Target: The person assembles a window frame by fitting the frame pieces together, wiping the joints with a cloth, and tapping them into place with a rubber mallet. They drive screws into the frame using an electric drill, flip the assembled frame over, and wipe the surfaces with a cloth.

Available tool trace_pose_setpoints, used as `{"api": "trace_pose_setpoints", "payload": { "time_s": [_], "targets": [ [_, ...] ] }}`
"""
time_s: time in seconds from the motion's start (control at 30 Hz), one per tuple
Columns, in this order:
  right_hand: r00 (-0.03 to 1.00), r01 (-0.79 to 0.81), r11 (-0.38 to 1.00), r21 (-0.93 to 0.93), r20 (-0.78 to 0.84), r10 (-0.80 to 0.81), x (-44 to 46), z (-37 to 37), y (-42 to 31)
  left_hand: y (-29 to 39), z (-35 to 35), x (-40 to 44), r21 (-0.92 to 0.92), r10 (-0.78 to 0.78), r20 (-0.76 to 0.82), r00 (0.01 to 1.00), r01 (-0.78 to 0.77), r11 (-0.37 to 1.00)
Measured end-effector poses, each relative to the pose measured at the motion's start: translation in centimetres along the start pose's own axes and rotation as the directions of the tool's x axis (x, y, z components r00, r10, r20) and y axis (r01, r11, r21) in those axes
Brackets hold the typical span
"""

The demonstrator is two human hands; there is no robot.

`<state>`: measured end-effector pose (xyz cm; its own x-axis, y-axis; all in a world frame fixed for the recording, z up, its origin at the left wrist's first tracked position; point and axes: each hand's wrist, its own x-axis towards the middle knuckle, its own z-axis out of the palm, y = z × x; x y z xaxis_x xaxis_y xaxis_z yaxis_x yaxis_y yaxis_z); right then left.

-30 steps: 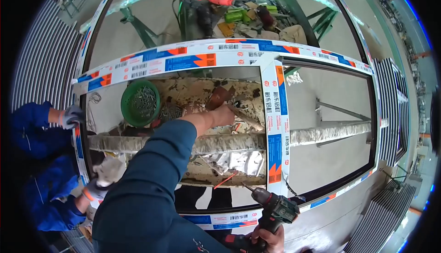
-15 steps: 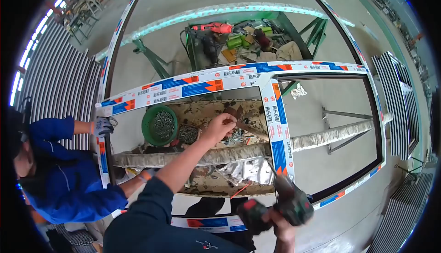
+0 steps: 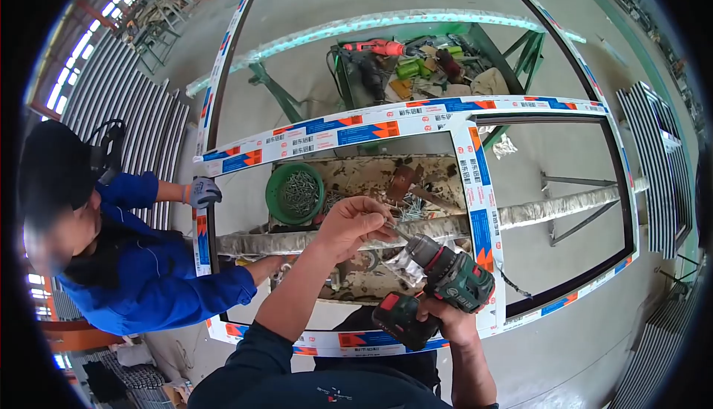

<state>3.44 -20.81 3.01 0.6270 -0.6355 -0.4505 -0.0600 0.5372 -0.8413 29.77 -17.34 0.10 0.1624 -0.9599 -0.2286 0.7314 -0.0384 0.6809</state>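
My right hand [image 3: 445, 316] grips the handle of a green and black cordless drill [image 3: 457, 279], whose bit points up and left. At the bit's tip, my left hand [image 3: 356, 227] is closed in a pinch on a small metal piece that looks like a screw, mostly hidden by the fingers. Below both hands is a large window frame [image 3: 483, 208] covered in printed protective film. Seen through its opening are a green bowl [image 3: 275, 194] full of screws, a loose pile of screws [image 3: 412, 207] and a hammer [image 3: 438, 200].
A co-worker in a blue jacket [image 3: 148, 283] stands at left, with a gloved hand [image 3: 202, 192] on the frame. Wrapped support bars [image 3: 549, 208] run beneath it. Behind lies a green tool bin [image 3: 490, 45] with a red power tool [image 3: 375, 47]. Stacked profiles [image 3: 657, 164] stand right.
My left hand has come from above the screw pile towards me, to the drill's tip. The drill has risen and turned to meet it. The co-worker's lower hand has reached further into the frame's opening.
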Motion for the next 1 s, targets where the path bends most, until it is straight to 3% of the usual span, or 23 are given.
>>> {"api": "trace_pose_setpoints", "payload": {
  "time_s": [0.17, 0.23, 0.27, 0.33, 0.37, 0.43, 0.47, 0.53, 0.57, 0.6, 0.63, 0.67, 0.7, 0.73, 0.77, 0.9, 1.0],
  "targets": [
    [0.999, 0.016, 0.999, -0.042, 0.042, -0.014, -0.3, 0.1, 0.6, 1.3, -0.6, -0.8, 0.086, 0.014, 0.044, 0.999, -0.018, 0.996],
    [0.999, 0.027, 0.999, -0.046, 0.043, -0.025, -0.6, 0.4, -0.1, 2.8, -0.9, -1.0, 0.306, -0.066, 0.085, 0.994, 0.037, 0.951],
    [0.998, 0.038, 0.998, -0.057, 0.044, -0.036, -0.7, 0.5, -0.3, 3.7, -0.4, -1.1, 0.310, -0.074, 0.083, 0.994, 0.045, 0.950],
    [0.996, 0.074, 0.993, -0.094, 0.062, -0.068, -0.7, -0.2, 0.3, 5.6, 0.9, -1.0, 0.570, -0.207, 0.053, 0.977, 0.141, 0.810],
    [0.982, 0.182, 0.964, -0.194, 0.085, -0.168, -0.7, -0.4, 0.9, 5.9, 0.6, -0.9, 0.577, -0.214, 0.065, 0.975, 0.139, 0.805],
    [0.950, 0.313, 0.905, -0.288, 0.107, -0.294, -1.1, -0.4, 1.1, 5.7, -0.2, -0.5, 0.491, -0.292, 0.119, 0.949, 0.199, 0.848],
    [0.852, 0.523, 0.762, -0.382, 0.201, -0.484, -0.5, -0.4, 1.5, 4.7, -0.3, -0.1, 0.498, -0.296, 0.133, 0.946, 0.195, 0.845],
    [0.763, 0.627, 0.623, -0.468, 0.208, -0.612, 0.7, 0.6, 2.7, 2.1, 0.4, 1.0, -0.024, -0.101, 0.126, 0.987, 0.105, 0.994],
    [0.760, 0.630, 0.621, -0.467, 0.203, -0.618, 1.4, 1.3, 2.7, 1.5, 1.6, 1.8, 0.000, -0.071, 0.066, 0.995, 0.071, 0.998],
    [0.908, 0.419, 0.881, -0.219, 0.089, -0.410, 2.1, 2.1, 2.6, 0.7, 2.3, 3.0, 0.008, -0.071, 0.071, 0.995, 0.071, 0.997],
    [0.988, 0.140, 0.987, 0.073, 0.054, -0.145, 2.9, 2.7, 2.6, -0.2, 2.5, 4.7, -0.002, -0.041, -0.002, 0.999, 0.041, 0.999],
    [0.987, 0.145, 0.986, 0.077, 0.054, -0.150, 4.1, 3.2, 3.2, -1.1, 2.5, 6.2, -0.010, -0.010, -0.078, 0.997, 0.009, 1.000],
    [0.996, 0.072, 0.917, 0.392, 0.028, -0.090, 5.4, 3.5, 4.1, -2.0, 2.4, 7.4, -0.005, -0.009, -0.077, 0.997, 0.009, 1.000],
    [0.999, 0.002, 0.746, 0.666, 0.024, -0.024, 6.4, 3.9, 4.5, -2.9, 2.0, 8.5, 0.032, -0.039, -0.146, 0.989, 0.045, 0.998],
    [0.996, -0.043, 0.704, 0.709, -0.023, 0.084, 7.2, 4.1, 4.1, -3.6, 1.5, 9.5, 0.068, -0.065, -0.215, 0.974, 0.081, 0.994],
    [0.991, -0.047, 0.606, 0.794, -0.038, 0.127, 9.0, 2.6, 6.9, -5.8, 0.0, 11.1, 0.223, -0.169, -0.275, 0.946, 0.234, 0.946],
    [0.988, -0.038, 0.667, 0.744, -0.071, 0.136, 8.8, 1.4, 8.0, -7.7, -0.2, 11.1, 0.217, -0.225, -0.326, 0.918, 0.304, 0.928]
  ]
}}
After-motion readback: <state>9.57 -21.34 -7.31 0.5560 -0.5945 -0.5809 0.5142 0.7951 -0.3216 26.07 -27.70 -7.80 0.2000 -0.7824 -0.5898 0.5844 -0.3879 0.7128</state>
